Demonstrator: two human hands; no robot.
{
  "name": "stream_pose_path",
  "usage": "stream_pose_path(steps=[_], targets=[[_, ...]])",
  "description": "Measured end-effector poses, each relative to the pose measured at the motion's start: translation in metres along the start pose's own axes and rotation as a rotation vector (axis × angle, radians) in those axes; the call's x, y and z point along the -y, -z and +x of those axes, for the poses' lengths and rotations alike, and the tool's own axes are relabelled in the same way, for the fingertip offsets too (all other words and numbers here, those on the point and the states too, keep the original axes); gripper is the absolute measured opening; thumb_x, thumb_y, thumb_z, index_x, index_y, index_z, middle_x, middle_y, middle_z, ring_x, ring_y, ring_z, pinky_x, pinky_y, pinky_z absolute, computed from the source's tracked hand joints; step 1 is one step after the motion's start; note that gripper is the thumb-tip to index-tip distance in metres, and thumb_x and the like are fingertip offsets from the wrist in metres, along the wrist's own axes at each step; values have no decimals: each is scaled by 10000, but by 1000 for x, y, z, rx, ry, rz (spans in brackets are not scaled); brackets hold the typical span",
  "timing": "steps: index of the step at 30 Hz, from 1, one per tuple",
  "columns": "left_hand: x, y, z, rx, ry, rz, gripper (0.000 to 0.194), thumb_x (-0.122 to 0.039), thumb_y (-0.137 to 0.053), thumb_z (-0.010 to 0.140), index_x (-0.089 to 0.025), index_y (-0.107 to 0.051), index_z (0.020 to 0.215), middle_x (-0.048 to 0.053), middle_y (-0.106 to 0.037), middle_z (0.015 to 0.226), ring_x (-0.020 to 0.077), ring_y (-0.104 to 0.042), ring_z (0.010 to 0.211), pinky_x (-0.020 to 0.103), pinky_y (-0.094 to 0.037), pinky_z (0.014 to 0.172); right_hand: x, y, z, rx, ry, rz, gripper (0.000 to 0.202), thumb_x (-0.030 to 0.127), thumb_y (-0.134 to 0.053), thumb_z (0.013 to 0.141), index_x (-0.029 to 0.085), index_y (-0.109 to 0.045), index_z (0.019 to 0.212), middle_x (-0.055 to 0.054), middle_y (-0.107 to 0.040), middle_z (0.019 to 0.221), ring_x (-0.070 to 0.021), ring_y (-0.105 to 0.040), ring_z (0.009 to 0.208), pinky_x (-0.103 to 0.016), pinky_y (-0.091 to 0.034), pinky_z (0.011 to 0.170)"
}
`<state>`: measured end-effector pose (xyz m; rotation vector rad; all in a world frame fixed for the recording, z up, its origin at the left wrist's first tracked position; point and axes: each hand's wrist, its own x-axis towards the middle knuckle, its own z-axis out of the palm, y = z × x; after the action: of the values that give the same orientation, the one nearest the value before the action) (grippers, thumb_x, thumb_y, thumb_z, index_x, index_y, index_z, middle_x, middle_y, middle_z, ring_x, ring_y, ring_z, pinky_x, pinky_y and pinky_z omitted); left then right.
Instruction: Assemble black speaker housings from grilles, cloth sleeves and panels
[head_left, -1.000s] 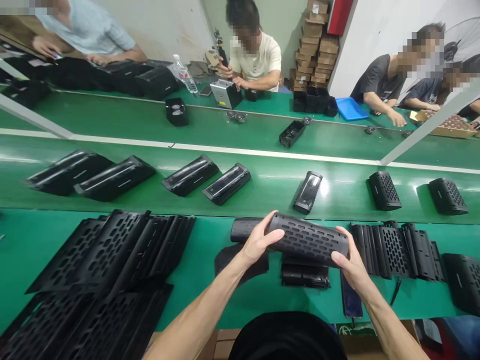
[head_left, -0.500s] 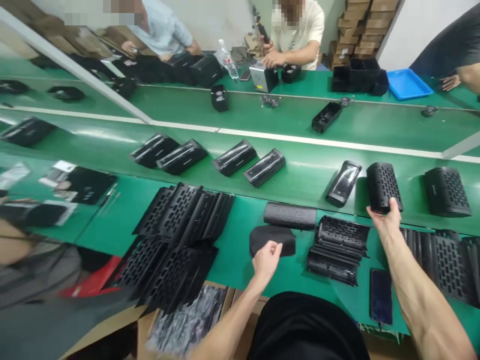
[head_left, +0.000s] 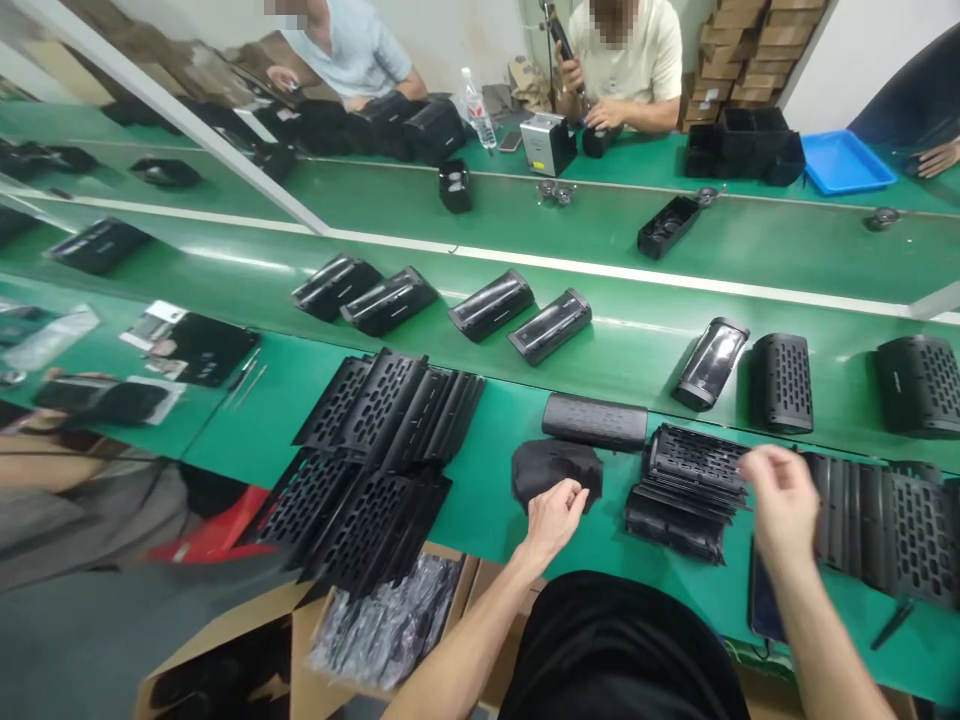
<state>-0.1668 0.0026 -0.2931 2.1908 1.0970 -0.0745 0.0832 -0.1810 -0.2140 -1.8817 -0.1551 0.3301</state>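
Observation:
My left hand is closed, its fingertips pinched at the lower edge of a soft-looking black piece, perhaps cloth, lying on the green table. Just behind that piece rests a long black perforated cover. My right hand is in the air beside a stack of black perforated panels; its fingers are curled but smeared by motion, and nothing shows in them. A black speaker-like box with a slotted face stands upright on the green conveyor, apart from my right hand.
Several glossy black housings lie along the conveyor. More perforated panels are piled at left, others at right. A phone sits partly behind my right arm. Below the table edge is a carton of plastic-wrapped pieces. Co-workers sit opposite.
My right hand has let go of the upright slotted box on the conveyor and come back toward the panel stack. My left hand stays at the soft black piece. The view has shifted slightly.

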Motion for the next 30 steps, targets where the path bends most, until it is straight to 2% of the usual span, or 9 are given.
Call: stream_pose_path(steps=[1,3,5,7,11,15,19,25,30], targets=[[-2,0,-4,10,-36,-24,250,-386,-524,991,-234,-692,885,25,-719,782,177,-661,744,270,-416,719,-2,-11,-32,162,-29,-18,343,531,-747,825,225,-693,969,-61,-696,913,-231,-653,833,-400,-573,791],[-8,-1,-13,44,-114,-77,266,-395,-523,983,-227,-697,873,28,-705,761,173,-646,720,272,-430,723,-13,-38,-85,408,-110,-22,382,525,-771,801,212,-739,1018,-71,-740,860,-238,-687,759,-375,-579,693],[-15,-6,-20,99,-195,-130,265,-394,-537,969,-224,-702,851,31,-696,743,173,-632,698,276,-437,712,-34,-62,-116,476,-196,-27,525,567,-794,735,197,-729,1101,-88,-761,918,-237,-700,752,-368,-577,675],[-23,-13,-25,161,-266,-178,264,-377,-544,959,-226,-703,812,33,-696,734,173,-623,680,282,-443,704,-56,-72,-123,494,-251,-33,551,648,-747,728,186,-737,1026,-71,-746,849,-220,-672,699,-346,-553,635],[-38,-28,-26,244,-330,-256,225,-383,-603,921,-238,-703,781,26,-704,749,166,-618,668,280,-466,709,-80,-48,-106,413,-230,-113,490,687,-729,708,199,-689,683,-14,-626,619,-191,-565,594,-329,-489,602],[-46,-41,-12,153,-197,-290,210,-410,-591,923,-228,-685,969,44,-703,888,184,-629,758,307,-491,782,-90,-8,-90,158,-176,-247,421,631,-712,726,212,-713,751,-44,-640,729,-235,-571,697,-397,-484,745],[-46,-51,8,122,-54,-325,270,-399,-636,879,-215,-620,1076,55,-701,987,184,-619,759,330,-486,777,-101,10,-79,-46,-148,-306,446,654,-679,692,212,-681,756,-100,-645,894,-287,-589,854,-459,-460,891],[-46,-55,14,203,-27,-424,217,-430,-628,866,-219,-594,904,-17,-625,738,168,-594,716,292,-442,709,-110,6,-78,-94,-190,-240,424,636,-696,688,219,-671,760,-70,-658,830,-275,-606,823,-432,-477,851],[-42,-38,3,267,-30,-518,337,-546,-549,899,-223,-564,995,-78,-511,627,138,-527,586,261,-421,597,-102,9,-84,-52,-267,-94,399,589,-762,653,231,-614,751,-25,-649,756,-235,-605,758,-376,-496,763]])
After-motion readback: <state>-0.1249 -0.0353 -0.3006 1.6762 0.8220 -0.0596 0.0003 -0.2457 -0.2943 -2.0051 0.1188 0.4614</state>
